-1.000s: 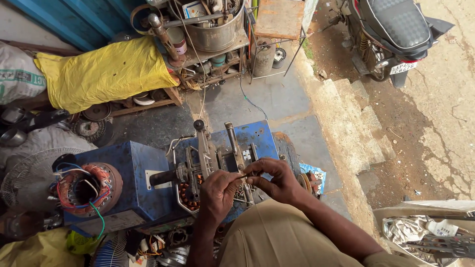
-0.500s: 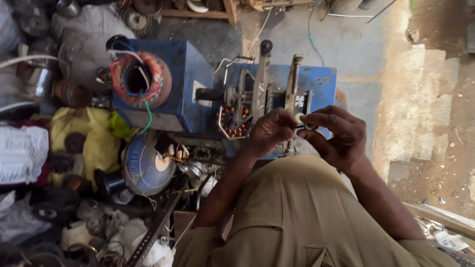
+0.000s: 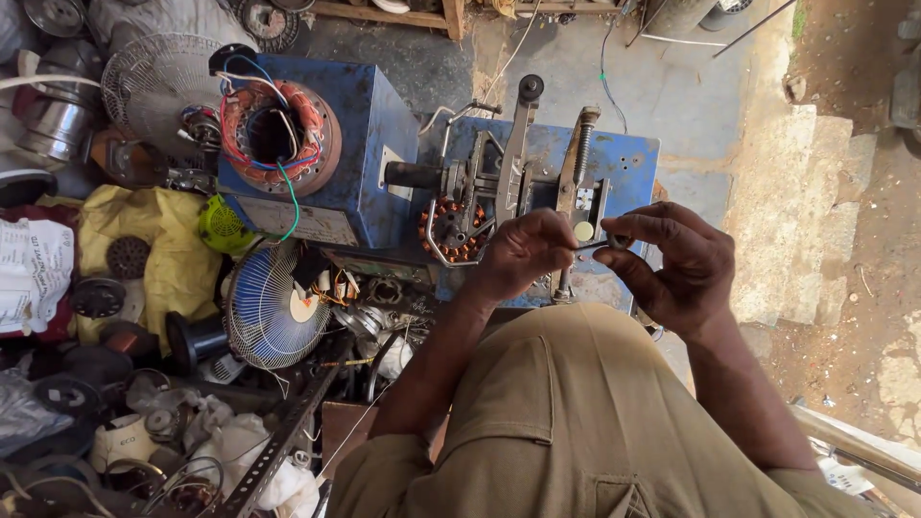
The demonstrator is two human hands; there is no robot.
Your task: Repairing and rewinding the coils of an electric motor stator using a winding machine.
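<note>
Compared with half a second earlier, more of the blue winding machine [image 3: 537, 182] is seen, and both hands are still held over it. A thin metal rod [image 3: 587, 246] is pinched between the closed fingers of the left hand [image 3: 523, 254] and the right hand [image 3: 676, 264]; its ends are hidden by the fingers. A copper-wound stator [image 3: 278, 134] is seated on the blue box [image 3: 369, 144]. The small fan [image 3: 271, 307] beside it is partly covered by clutter.

The small dark part [image 3: 590, 245] pinched between the left hand [image 3: 523, 251] and right hand [image 3: 676, 264] is too small to identify — fingers cover its ends — and at 7 o'clock the scrap pile [image 3: 115, 432] is cropped by the edge.
</note>
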